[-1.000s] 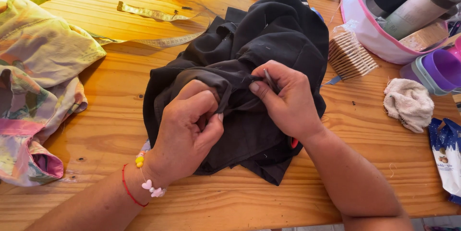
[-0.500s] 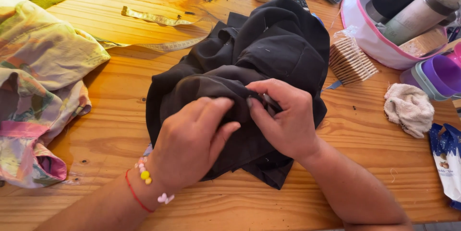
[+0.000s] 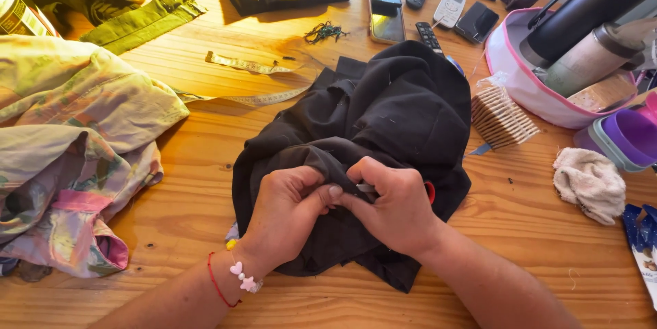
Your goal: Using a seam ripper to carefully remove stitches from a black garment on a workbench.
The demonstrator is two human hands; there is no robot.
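A crumpled black garment (image 3: 390, 110) lies in the middle of the wooden table (image 3: 198, 185). My left hand (image 3: 284, 216) pinches a fold of its near edge between thumb and fingers. Against it, my right hand (image 3: 393, 206) grips the same fold and holds a small thin metal tool (image 3: 365, 188), mostly hidden by the fingers. The two hands touch at the fingertips. A red cord and a bead bracelet (image 3: 239, 274) sit on my left wrist.
A floral cloth (image 3: 75, 151) is heaped at the left, with a measuring tape (image 3: 253, 69) beyond it. At the right are a packet of crackers (image 3: 499, 120), a pink-rimmed bag with flasks (image 3: 547, 76), a beige rag (image 3: 588, 182), purple tubs (image 3: 626, 141). Phones and remotes (image 3: 410, 1) lie at the back.
The view has tilted up to show more of the far table. Both hands have closed in together on the black fold, fingertips now meeting over it.
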